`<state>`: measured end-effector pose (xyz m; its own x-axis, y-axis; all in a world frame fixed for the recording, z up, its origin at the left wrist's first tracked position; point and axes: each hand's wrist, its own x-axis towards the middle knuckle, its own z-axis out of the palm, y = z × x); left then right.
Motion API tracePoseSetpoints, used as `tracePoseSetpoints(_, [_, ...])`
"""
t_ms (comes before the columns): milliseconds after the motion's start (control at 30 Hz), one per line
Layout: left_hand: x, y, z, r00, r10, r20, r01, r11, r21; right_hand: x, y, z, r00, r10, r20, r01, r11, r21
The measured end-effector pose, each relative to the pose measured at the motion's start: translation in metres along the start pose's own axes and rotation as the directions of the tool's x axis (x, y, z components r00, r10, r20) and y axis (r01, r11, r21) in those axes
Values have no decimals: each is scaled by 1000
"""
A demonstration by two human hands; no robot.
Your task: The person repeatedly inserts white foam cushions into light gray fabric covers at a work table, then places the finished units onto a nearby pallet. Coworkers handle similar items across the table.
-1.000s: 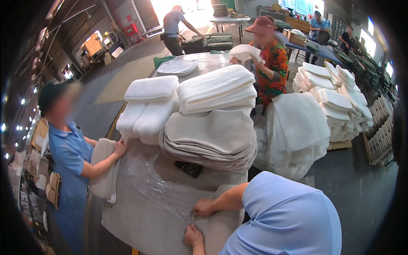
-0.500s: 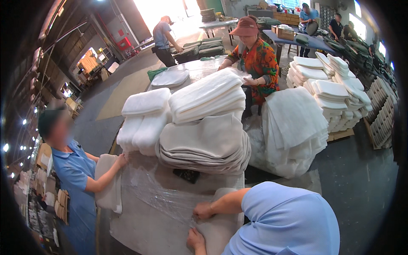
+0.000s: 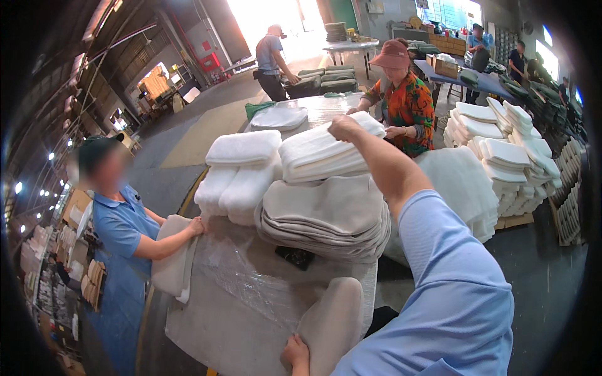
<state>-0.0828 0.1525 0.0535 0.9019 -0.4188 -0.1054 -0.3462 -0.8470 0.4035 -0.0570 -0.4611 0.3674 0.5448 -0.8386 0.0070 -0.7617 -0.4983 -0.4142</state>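
My left hand (image 3: 296,352) is closed on the near edge of a light-grey cushion cover (image 3: 333,313) lying on the table. Stretched far forward, my right hand (image 3: 343,128) has its fingers curled at the top of a pile of folded white padding sheets (image 3: 323,153); the fingertips are partly hidden. Just in front of that pile lies a stack of grey cushion covers (image 3: 326,213). More white padding (image 3: 241,150) is piled to its left. A small black item (image 3: 293,257) sits by the grey stack.
Clear plastic film (image 3: 241,276) covers part of the table (image 3: 207,319). At the left, a co-worker (image 3: 122,219) holds a grey cover (image 3: 170,263). Another person (image 3: 407,113) in a patterned top stands beyond the padding. White padding stacks (image 3: 501,150) and a large white heap (image 3: 461,188) stand right.
My right hand has left the grey cover and reached forward to the white padding. My left hand still holds the cover, which now stands out more fully. The view has shifted somewhat.
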Motion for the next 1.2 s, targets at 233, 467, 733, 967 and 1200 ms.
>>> tracePoseSetpoints(233, [-2, -17, -16, 990, -109, -92, 112, 993, 26, -127, -115, 184, 554, -626, 549, 415, 779, 470])
tracePoseSetpoints(467, [-8, -17, -22, 968, 130, -213, -184, 949, -255, -319, -112, 339, -132, -408, 903, 721, 586, 370])
tracePoseSetpoints(733, [-5, 14, -16, 994, 54, 93, -30, 971, -239, -314, -30, 421, 103, -444, 890, 633, 720, 286])
tracePoseSetpoints(967, [-1, -11, -10, 996, -67, 51, 73, 989, -130, -341, -59, 407, 268, -588, 763, 613, 715, 335])
tracePoseSetpoints(1200, [5, -25, 10, 990, 3, -139, -22, 990, -138, -347, -63, 380, 356, -568, 742, 507, 784, 357])
